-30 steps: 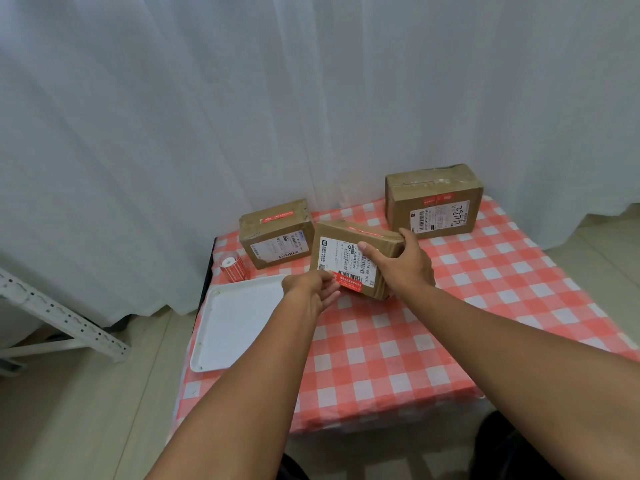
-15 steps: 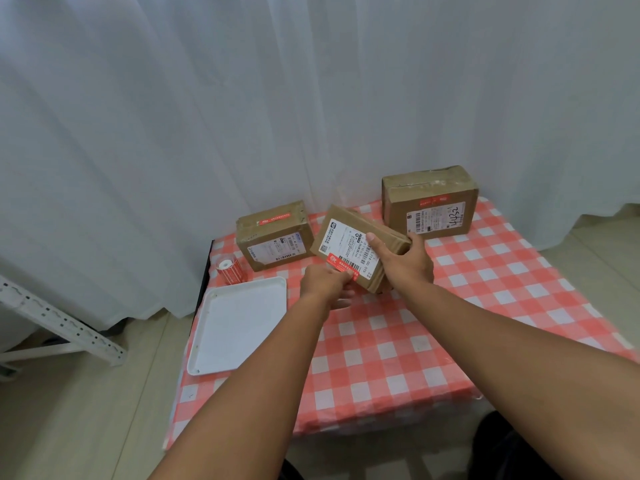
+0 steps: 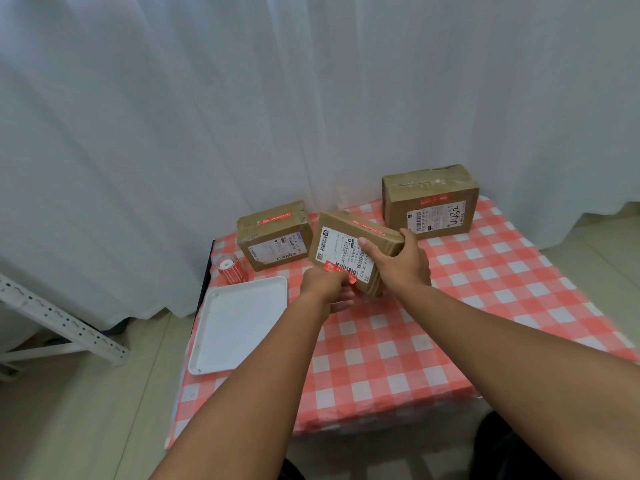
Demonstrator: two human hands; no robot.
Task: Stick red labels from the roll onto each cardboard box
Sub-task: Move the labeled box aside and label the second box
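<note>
Two hands work nearest; the left hand presses a red label against the tilted middle box, its fingertips hidden; the right hand grips that box's right end; one white tray; one label roll; three boxes counted, the left box and right box behind.

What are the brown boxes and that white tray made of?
The tilted box and its two neighbours look like matte brown cardboard: dull, creased edges, glossy tape strips. The white tray is probably smooth plastic, judging by its rounded corners, raised rim and faint sheen; it might be coated metal.
</note>
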